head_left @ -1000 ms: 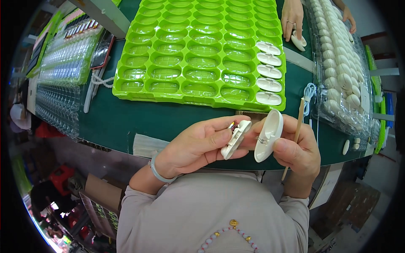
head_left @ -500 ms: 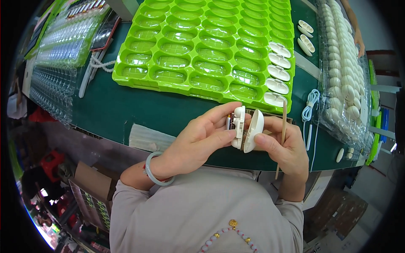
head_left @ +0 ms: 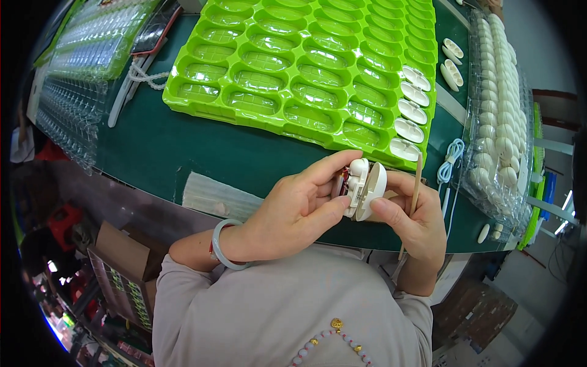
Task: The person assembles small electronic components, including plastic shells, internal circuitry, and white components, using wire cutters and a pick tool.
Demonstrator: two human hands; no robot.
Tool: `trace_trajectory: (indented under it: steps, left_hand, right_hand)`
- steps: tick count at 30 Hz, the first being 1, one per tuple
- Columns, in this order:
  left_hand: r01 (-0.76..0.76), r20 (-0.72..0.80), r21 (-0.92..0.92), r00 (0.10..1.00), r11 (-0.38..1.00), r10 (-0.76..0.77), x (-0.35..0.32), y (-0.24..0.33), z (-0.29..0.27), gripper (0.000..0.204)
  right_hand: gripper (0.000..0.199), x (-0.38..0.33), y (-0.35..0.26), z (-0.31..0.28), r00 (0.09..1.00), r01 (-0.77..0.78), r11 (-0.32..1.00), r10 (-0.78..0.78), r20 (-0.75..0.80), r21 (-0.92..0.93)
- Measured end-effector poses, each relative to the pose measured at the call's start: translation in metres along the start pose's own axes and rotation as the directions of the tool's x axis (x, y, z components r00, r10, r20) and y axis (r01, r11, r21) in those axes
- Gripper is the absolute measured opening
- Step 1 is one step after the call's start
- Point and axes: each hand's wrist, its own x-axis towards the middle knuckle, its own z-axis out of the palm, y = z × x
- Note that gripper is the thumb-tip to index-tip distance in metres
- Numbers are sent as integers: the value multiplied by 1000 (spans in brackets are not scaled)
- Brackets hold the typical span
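Observation:
My left hand (head_left: 306, 205), with a pale bangle at its wrist, grips a white inner piece (head_left: 356, 186) that has dark and reddish parts showing on its left side. In my right hand (head_left: 413, 217) is a white oval shell (head_left: 374, 192), pinched between thumb and fingers. The two white pieces stand side by side, edges touching or nearly so; their inner faces are mostly hidden. A thin wooden stick (head_left: 417, 183) is tucked upright along the right hand's fingers. Just beyond the hands lies a bright green moulded tray (head_left: 244, 117), with several white shells (head_left: 405, 148) in its right column.
Two opened white cases (head_left: 451, 74) lie right of the tray. Farther right is a clear tray of white oval pieces (head_left: 504, 140), with a coiled white cable (head_left: 451, 160) before it. Clear trays (head_left: 67, 116) and a phone-like device (head_left: 153, 30) are at left.
The white shell has come closer to the inner piece, and both have tilted slightly. The whole view has shifted a little. Both hands keep their hold.

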Motion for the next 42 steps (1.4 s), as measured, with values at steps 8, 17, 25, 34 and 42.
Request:
trace_trajectory:
  steps: [8,17,25,34,42]
  left_hand:
    - [-30,-5,121,1000,992,31,-1,0,0,54]
    - [-36,-1,157,999,987,36,-2,0,0,54]
    - [46,81,126,995,991,-57,0,3,-3,54]
    - [51,132,298,987,953,-94,-1,4,-4,55]
    - [125,310,242,930,962,-199,1,13,-9,76]
  right_hand:
    - [32,0,1,2,1000,3,1000,-3,-3,-27]
    - [33,0,-2,4,1000,-15,999,14,-22,-37]
    - [31,-1,5,3,998,11,998,-15,-63,-65]
    - [31,-6,15,-8,1000,-15,974,12,-16,-225]
    - [50,4,-3,-17,790,601,542,-516,332,-588]
